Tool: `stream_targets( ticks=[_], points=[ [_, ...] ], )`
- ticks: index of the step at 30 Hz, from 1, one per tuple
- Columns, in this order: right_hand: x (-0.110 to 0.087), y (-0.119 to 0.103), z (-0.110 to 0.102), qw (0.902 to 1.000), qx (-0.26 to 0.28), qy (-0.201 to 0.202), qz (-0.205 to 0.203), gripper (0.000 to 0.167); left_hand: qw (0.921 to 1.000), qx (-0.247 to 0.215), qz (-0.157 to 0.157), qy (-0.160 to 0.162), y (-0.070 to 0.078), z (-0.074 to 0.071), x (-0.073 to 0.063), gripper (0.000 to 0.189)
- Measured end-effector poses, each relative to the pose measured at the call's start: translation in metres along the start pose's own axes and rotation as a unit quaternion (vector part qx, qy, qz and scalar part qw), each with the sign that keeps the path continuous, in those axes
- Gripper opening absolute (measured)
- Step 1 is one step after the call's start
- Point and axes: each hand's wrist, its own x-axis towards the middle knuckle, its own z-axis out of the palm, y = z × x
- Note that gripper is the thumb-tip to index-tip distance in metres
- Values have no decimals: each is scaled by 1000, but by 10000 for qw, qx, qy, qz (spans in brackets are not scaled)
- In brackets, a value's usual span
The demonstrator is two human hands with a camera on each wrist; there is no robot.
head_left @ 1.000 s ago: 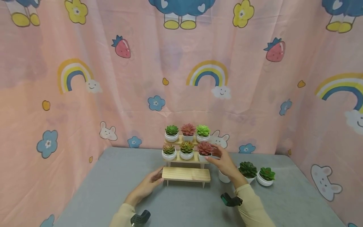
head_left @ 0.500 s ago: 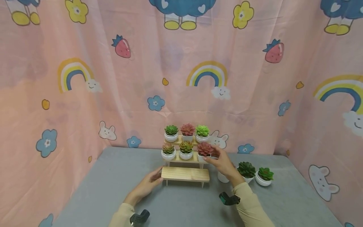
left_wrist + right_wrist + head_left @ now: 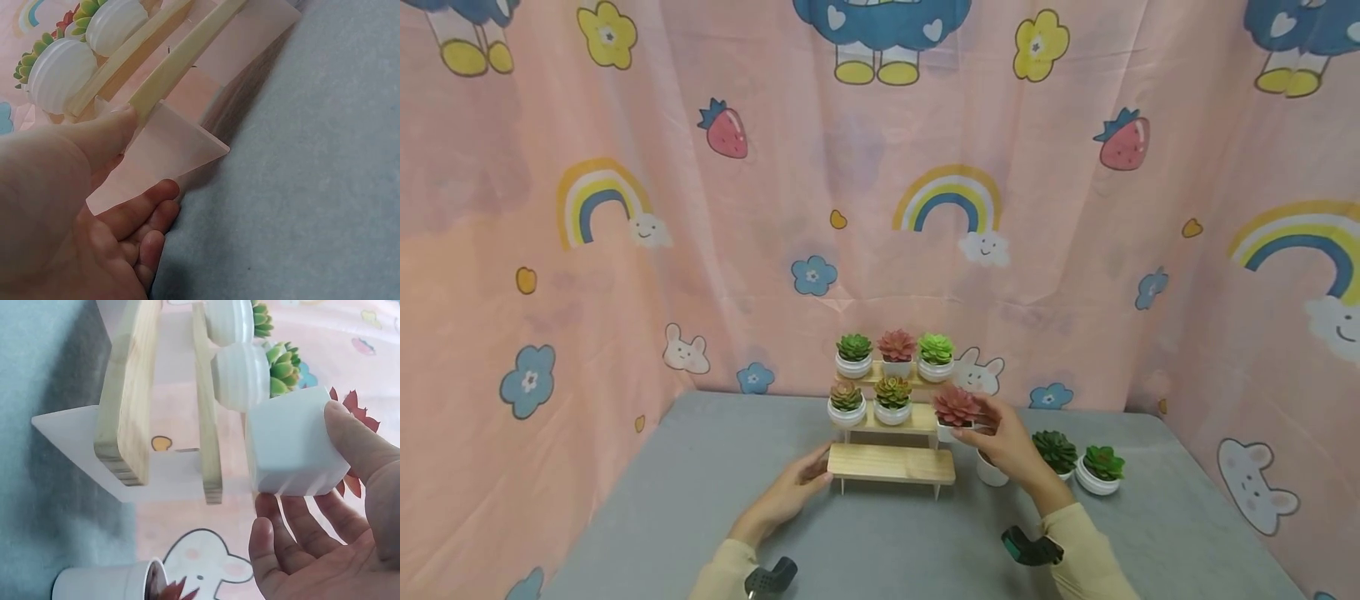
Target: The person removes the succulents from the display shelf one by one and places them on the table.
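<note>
In my right hand (image 3: 1017, 450) is a potted red succulent (image 3: 957, 407), its square white pot (image 3: 294, 447) pinched between thumb and fingers. It is held at the right end of the middle shelf of a wooden tiered stand (image 3: 891, 463). My left hand (image 3: 781, 498) grips the stand's left end, thumb on the bottom shelf's end and fingers curled by the translucent side panel (image 3: 165, 150). Two round-potted succulents stand on the middle shelf, a brownish one (image 3: 846, 403) and a yellow-green one (image 3: 892, 402). The bottom shelf is bare.
Along the top shelf stand a dark green succulent (image 3: 854, 356), a red one (image 3: 897, 352) and a bright green one (image 3: 936, 357). Right of the stand, on the grey table (image 3: 647, 500), are a white pot (image 3: 992, 472), a dark green succulent (image 3: 1057, 452) and another green one (image 3: 1101, 469).
My right hand has moved the red succulent to the right, away from its place beside the yellow-green one on the middle shelf. The left hand has stayed on the stand.
</note>
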Motion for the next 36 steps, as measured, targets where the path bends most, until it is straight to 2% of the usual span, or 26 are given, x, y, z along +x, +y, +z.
stream_targets(
  ticks=[10,14,19,26,36],
  points=[
    [-28,8,-12,9990,238,-177,-335,61,10000,-2,77,-39,2,-1,0,64],
    [-38,11,-16,9993,249,-193,-204,61,9999,13,90,-42,2,-1,-1,64],
    [-48,14,-19,9999,-80,-71,50,63,9999,16,94,-47,2,-1,-1,64],
    [-59,26,-26,9999,-85,-36,119,63,10000,10,56,-55,0,0,0,65],
    [-70,40,-36,9983,-133,-62,565,63,9999,-22,106,-74,1,0,-1,64]
  ],
)
